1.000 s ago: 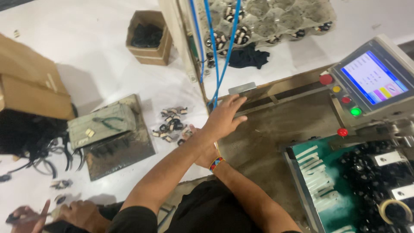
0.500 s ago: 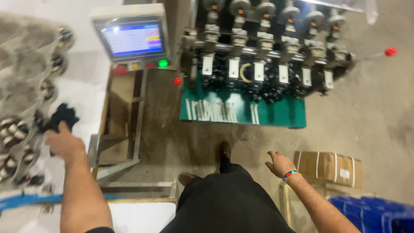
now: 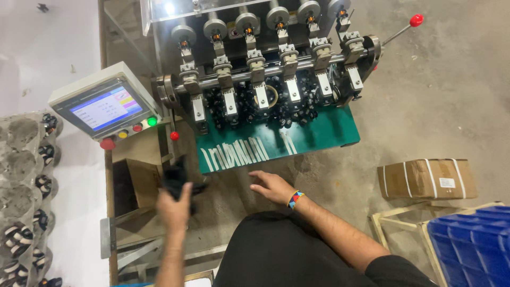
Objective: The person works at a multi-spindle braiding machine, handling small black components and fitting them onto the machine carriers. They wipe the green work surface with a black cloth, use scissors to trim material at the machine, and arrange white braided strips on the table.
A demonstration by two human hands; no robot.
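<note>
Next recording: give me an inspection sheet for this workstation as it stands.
Surface: grey concrete floor; green machine bed.
Job's things: left hand holds a black cloth-like bundle; right hand open, spread below the green machine bed.
Clutter: strapped brown cardboard box; blue plastic crate; grey pulp tray of wound parts.
Grips: left closed, right empty.
Cables: nothing seen.
Surroundings: touchscreen control panel; red-knobbed lever.

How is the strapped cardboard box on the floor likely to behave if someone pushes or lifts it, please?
The cardboard box lies flat and low, so it would probably slide rather than tip or roll. Its white straps and square edges suggest it is stiff and fairly full, perhaps heavy for its size. The concrete floor looks rough, so expect drag.
</note>
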